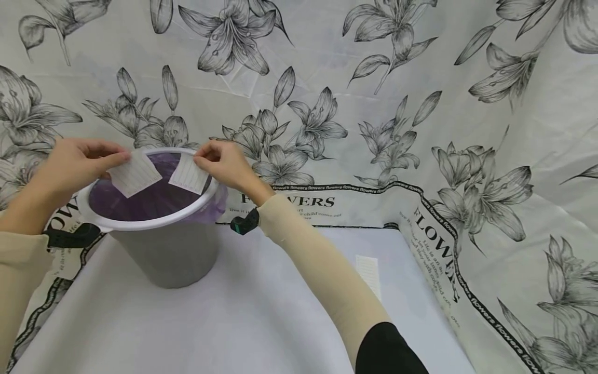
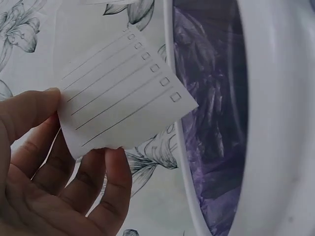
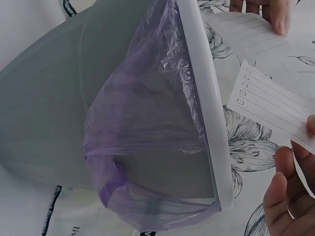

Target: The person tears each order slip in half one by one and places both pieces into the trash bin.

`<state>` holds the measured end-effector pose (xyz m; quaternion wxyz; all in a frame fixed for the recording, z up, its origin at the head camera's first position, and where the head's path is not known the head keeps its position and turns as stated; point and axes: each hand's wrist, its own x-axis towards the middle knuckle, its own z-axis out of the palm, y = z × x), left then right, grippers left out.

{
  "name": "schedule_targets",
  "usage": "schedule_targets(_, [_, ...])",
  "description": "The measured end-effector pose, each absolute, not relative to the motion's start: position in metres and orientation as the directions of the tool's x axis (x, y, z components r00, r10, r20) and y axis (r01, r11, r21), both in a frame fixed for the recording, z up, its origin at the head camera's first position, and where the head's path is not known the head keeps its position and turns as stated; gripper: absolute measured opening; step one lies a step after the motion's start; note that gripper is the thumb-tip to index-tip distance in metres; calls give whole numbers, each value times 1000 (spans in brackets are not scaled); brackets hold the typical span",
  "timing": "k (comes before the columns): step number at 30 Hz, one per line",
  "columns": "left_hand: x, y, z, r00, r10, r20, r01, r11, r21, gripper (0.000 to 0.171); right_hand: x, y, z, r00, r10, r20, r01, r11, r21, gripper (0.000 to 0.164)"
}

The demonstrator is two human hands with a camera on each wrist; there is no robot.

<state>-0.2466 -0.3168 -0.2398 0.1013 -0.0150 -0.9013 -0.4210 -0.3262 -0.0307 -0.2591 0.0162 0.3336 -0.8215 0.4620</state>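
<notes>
Lined paper [image 1: 137, 175], in two separate pieces, is held above the mouth of a grey bin [image 1: 170, 254]. Flower-printed cloth [image 1: 317, 67] hangs behind and to the right of a white table [image 1: 280, 311]. The bin stands upright on the table's left part; a purple liner [image 1: 131, 200] is folded out over its white rim [image 1: 154, 222] and bulges at the right.

Left hand [image 1: 81, 166]: grasping. The thumb presses the outer edge of the left piece, with the other fingers curved behind and below it. Right hand [image 1: 229, 165]: grasping. Thumb and forefinger pinch the upper outer corner of the right piece [image 1: 188, 175]. Most of each piece projects beyond the fingertips, toward the middle of the opening.

Edges: in the head view a gap separates the two pieces, and the liner's interior shows between and below them. The right wrist view places both pieces above the rim, the right piece's corner just beside it. The left piece's lower edge is ragged near the fingertips. Table surface extends right of the bin to a paper slip [image 1: 368, 274] near the right edge, its lower end hidden by the right sleeve [image 1: 322, 265]. Small printed boxes [image 2: 155, 68] line one side of the left piece.
</notes>
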Motion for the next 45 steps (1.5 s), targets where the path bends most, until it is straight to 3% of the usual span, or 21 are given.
schedule_targets(6, [-248,-311,-239,-992,1,127,92,698,710,29,-326,-28,-258,-773,-534,342,-570,349,-744,19])
schedule_targets(10, [-246,-308,-239,-993,31,110,96,745,661,57,-326,-29,-259,-777,-531,339,-566,352,-746,19])
schedule_targets(12, [-246,-309,-239,-994,43,105,101,752,652,60,-326,-31,-259,-776,-532,339,-566,350,-747,19])
schedule_targets(22, [-244,-310,-239,-995,91,50,104,813,573,63,-325,-36,-261,-768,-536,350,-570,324,-755,18])
schedule_targets(27, [-244,-311,-239,-992,120,31,114,783,612,64,-326,-41,-263,-774,-530,346,-563,326,-760,17])
schedule_targets(45, [-236,-302,-240,-987,94,132,160,708,688,60,-321,-47,-270,-815,-494,304,-522,397,-755,23])
